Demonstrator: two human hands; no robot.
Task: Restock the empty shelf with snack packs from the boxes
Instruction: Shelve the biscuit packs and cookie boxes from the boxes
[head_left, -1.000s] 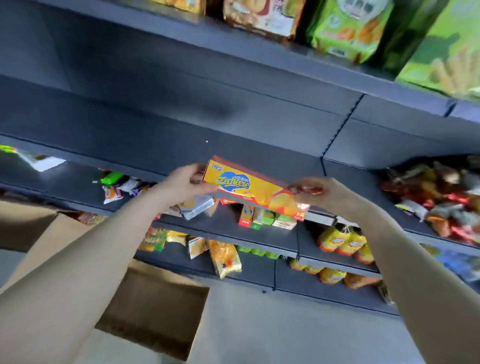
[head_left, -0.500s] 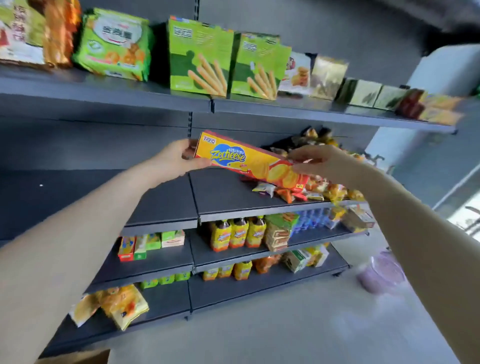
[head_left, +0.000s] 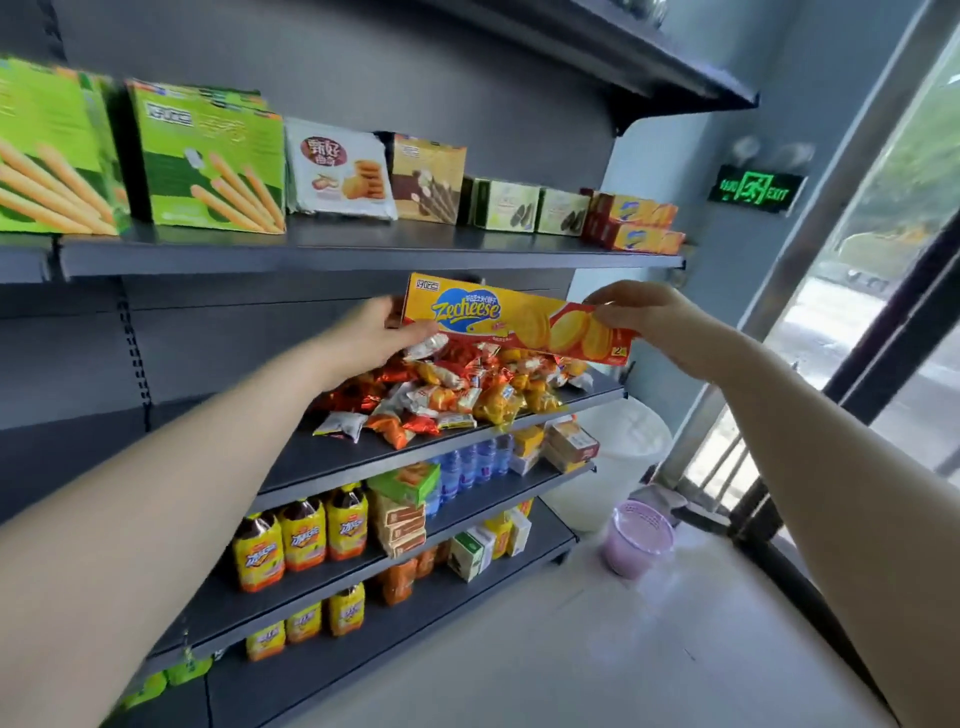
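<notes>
Hands first, from left to right: the left hand (head_left: 371, 332) curls round the left end of a long yellow-and-red Zecheese box (head_left: 514, 319), and the right hand (head_left: 649, 317) pinches its upper right corner with fingertips and thumb. The box hangs tilted in the air, just below the lip of the upper shelf (head_left: 363, 254) and just above a heap of small snack packs (head_left: 467, 384) on the middle shelf (head_left: 332, 457). The right-hand pinch looks light; if the left lets go first, the box would likely swing down into the heap and scatter packs over the edge. Raised carelessly, its top edge could catch the shelf lip. Along the upper shelf stand green breadstick boxes (head_left: 208, 161), a white biscuit bag (head_left: 340, 171), a brown box (head_left: 428, 179) and pale green cartons (head_left: 506, 205). At the right end sits a stack of matching boxes (head_left: 639, 226). Free room there seems tight, so a push could nudge that stack off the open end. Lower down are tea bottles (head_left: 306, 530). A pink basket (head_left: 639, 538) stands on the floor, and a green exit sign (head_left: 756, 189) hangs on the wall.
</notes>
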